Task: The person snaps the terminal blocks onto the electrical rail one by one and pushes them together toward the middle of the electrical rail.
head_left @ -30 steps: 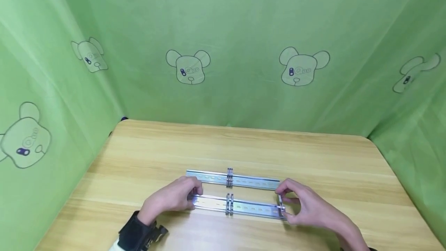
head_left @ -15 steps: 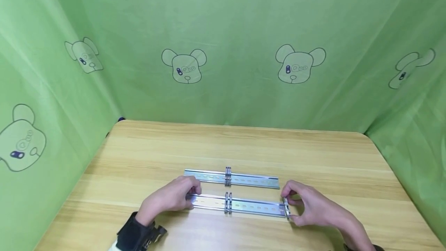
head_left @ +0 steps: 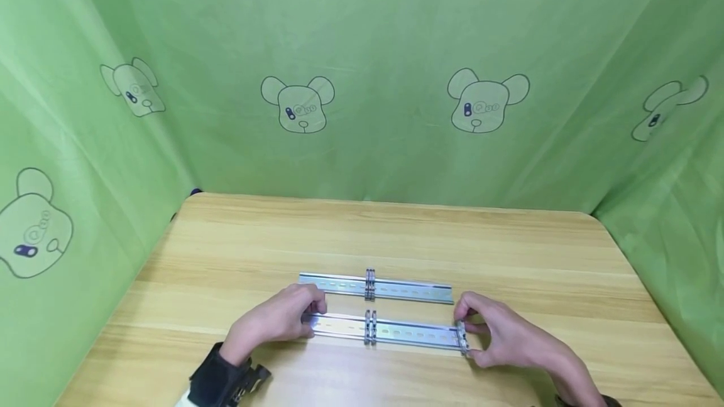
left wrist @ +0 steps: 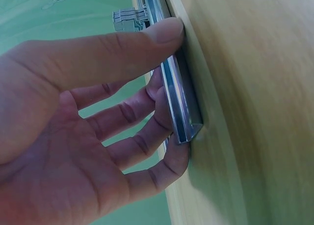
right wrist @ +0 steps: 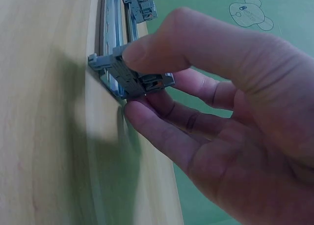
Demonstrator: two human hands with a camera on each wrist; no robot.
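Two slotted metal DIN rails lie parallel on the table, the near rail in front of the far rail. My left hand grips the near rail's left end, thumb on the front edge and fingers curled behind it, as the left wrist view shows. At the right end, my right hand pinches a grey DIN rail terminal block between thumb and fingers. That block sits across the rail's end; whether it is clipped on, I cannot tell. Narrow grey blocks stand mid-way along the near rail.
Similar narrow blocks stand on the middle of the far rail. The wooden table is bordered by a green curtain at the back and sides. A black wrist strap is on the left arm.
The right hand has shifted the block rightward to the rail's end, then slightly back left, and the block's tilt has changed. The left hand keeps its grip. The head view has moved slightly.
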